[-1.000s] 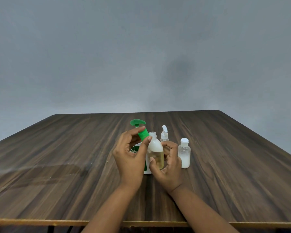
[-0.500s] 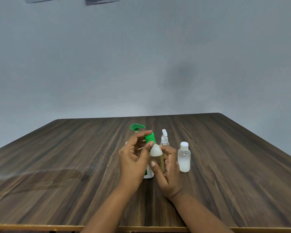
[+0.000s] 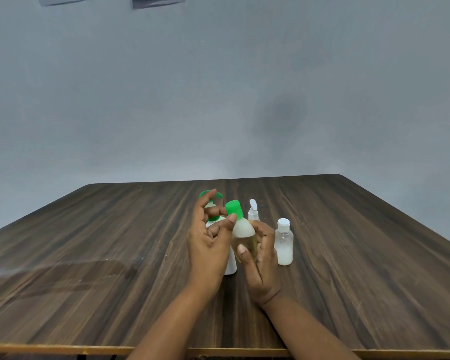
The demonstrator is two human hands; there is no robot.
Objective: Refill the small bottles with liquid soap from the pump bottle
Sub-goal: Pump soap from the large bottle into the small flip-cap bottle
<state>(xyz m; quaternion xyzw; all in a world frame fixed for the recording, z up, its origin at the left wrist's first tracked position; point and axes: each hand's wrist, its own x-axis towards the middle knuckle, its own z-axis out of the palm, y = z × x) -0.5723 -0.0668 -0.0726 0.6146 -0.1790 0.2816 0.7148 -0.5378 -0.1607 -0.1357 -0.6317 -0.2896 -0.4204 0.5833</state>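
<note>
My right hand [image 3: 261,261] grips a small clear bottle [image 3: 244,235] with yellowish liquid in its lower part, holding it upright just above the table. A green cap [image 3: 233,209] sits on its neck. My left hand [image 3: 208,242] pinches that cap between thumb and index finger, the other fingers spread upward. Behind my left hand stands the white pump bottle [image 3: 230,266], mostly hidden, with its green pump head [image 3: 204,194] showing past my fingers.
A small spray bottle [image 3: 253,211] stands behind my right hand. A clear flip-top bottle [image 3: 284,242] holding white liquid stands to the right. All are on a dark wooden table [image 3: 89,255] before a grey wall.
My left hand brought the green cap from beside the neck onto the small bottle, and now pinches it there with the other fingers lifted. The view has tilted up a little.
</note>
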